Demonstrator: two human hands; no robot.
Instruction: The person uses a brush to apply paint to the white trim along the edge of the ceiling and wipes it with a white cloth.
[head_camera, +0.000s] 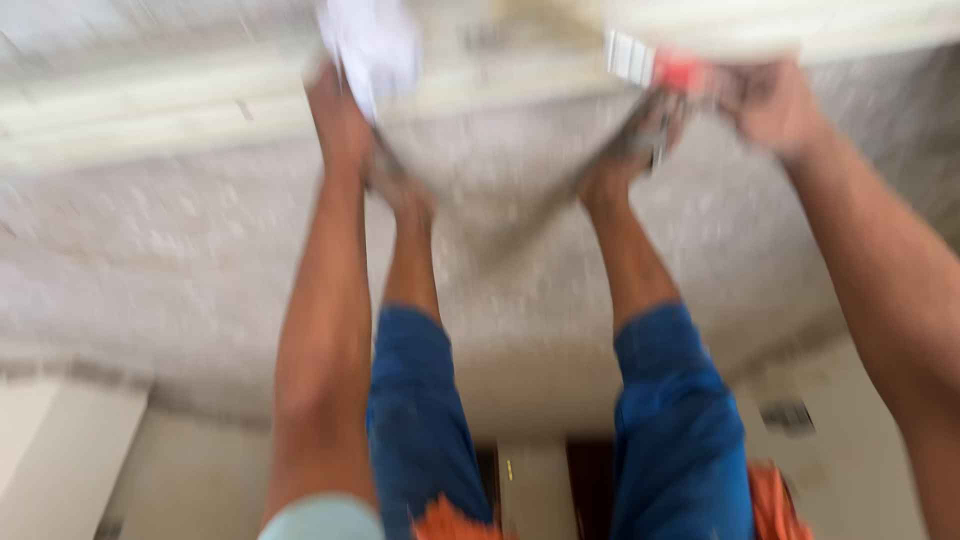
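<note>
The view is heavily blurred. My left hand (338, 112) reaches down to the speckled grey floor (180, 250) and is closed on a crumpled white cloth or paper (372, 42). My right hand (772, 100) is stretched to the upper right, with its fingers around a small red and white object (655, 66); what the object is cannot be made out. My own legs in blue shorts (678, 420) stand between the two arms, feet (405, 195) planted on the floor.
Long pale boards or tiles (150, 110) lie across the far side of the floor beside both hands. Light slabs (60, 450) sit at the lower left. A dark gap (590, 480) shows between my legs, and a greyish shape (500, 210) lies between the feet.
</note>
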